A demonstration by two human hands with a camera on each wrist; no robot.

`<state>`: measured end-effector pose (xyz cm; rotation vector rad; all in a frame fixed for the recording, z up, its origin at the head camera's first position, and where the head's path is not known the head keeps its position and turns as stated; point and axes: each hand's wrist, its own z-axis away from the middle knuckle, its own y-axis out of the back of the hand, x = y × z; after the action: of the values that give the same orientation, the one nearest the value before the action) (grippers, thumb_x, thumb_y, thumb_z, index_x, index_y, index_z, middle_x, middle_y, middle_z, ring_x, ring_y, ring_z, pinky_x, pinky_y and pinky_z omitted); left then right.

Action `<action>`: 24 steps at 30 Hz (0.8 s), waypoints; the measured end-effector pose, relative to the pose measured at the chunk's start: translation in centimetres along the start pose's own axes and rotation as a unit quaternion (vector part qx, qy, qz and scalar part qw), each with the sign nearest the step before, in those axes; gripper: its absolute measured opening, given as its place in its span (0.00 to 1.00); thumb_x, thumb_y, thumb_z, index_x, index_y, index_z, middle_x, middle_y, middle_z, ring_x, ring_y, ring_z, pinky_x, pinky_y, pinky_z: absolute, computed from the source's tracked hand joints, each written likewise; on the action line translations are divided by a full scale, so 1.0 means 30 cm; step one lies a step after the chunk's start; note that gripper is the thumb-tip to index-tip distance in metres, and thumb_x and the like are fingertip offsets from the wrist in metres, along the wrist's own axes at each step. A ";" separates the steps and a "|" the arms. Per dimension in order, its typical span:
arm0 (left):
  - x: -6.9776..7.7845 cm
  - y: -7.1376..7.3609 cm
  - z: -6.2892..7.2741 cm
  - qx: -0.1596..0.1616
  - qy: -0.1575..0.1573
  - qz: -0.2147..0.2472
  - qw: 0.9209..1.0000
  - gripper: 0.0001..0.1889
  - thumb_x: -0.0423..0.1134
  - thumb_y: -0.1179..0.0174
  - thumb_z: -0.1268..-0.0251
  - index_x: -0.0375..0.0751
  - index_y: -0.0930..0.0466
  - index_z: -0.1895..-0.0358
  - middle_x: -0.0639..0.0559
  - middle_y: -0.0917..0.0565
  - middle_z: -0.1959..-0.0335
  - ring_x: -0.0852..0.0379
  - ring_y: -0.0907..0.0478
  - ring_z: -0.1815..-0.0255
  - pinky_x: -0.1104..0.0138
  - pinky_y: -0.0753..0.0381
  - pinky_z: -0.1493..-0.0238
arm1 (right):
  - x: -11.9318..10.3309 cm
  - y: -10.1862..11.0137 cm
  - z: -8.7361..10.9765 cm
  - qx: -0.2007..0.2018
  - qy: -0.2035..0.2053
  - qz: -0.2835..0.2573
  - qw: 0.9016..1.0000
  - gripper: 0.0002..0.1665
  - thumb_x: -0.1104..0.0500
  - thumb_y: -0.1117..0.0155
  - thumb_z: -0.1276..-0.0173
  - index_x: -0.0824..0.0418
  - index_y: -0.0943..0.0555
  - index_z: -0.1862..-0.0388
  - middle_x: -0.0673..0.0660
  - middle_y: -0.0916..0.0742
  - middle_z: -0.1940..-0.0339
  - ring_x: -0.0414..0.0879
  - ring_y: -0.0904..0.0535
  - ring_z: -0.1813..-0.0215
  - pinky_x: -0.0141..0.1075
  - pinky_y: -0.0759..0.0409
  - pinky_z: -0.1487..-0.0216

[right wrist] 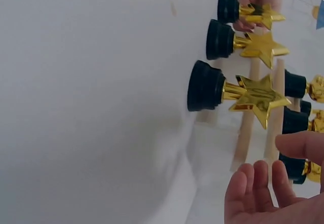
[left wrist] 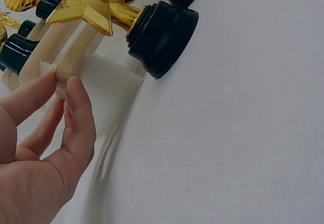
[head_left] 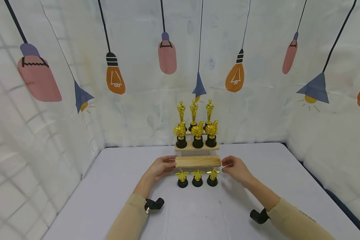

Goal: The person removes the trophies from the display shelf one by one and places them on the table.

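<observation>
A pale wooden board lies level as the lowest step of a tiered stand. My left hand pinches its left end between thumb and fingers, as the left wrist view shows. Off the board's right end, my right hand has its fingers loosely bent, with nothing in them; a small gap shows in the right wrist view. Gold star trophies on black bases, one of them the middle star trophy, stand in a row on the table before the board.
On the step behind are gold thumbs-up trophies. Gold figure trophies occupy the top step, near the back wall cloth printed with lamps. A white cloth covers the table. Each wrist wears a black camera mount.
</observation>
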<state>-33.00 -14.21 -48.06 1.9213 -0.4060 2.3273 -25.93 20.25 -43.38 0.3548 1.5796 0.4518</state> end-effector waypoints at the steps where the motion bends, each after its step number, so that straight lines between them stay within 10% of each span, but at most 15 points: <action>1: -0.001 0.000 0.000 0.000 -0.001 0.000 1.000 0.26 0.26 0.37 0.29 0.27 0.29 0.30 0.35 0.21 0.40 0.51 0.17 0.51 0.61 0.15 0.48 | -0.002 0.003 -0.004 0.002 -0.003 -0.003 1.000 0.19 0.68 0.32 0.33 0.72 0.22 0.45 0.64 0.16 0.51 0.55 0.19 0.49 0.43 0.17 0.50; 24: -0.004 0.001 -0.002 0.001 0.001 0.003 1.000 0.25 0.26 0.37 0.29 0.28 0.28 0.30 0.35 0.21 0.41 0.51 0.17 0.51 0.61 0.15 0.47 | -0.066 0.055 -0.108 -0.007 -0.007 -0.139 0.990 0.28 0.64 0.37 0.25 0.75 0.31 0.32 0.71 0.24 0.37 0.58 0.22 0.41 0.42 0.18 0.41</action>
<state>-33.03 -14.21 -48.18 1.9207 -0.4114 2.3343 -29.12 20.50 -40.76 0.1231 1.5833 0.2453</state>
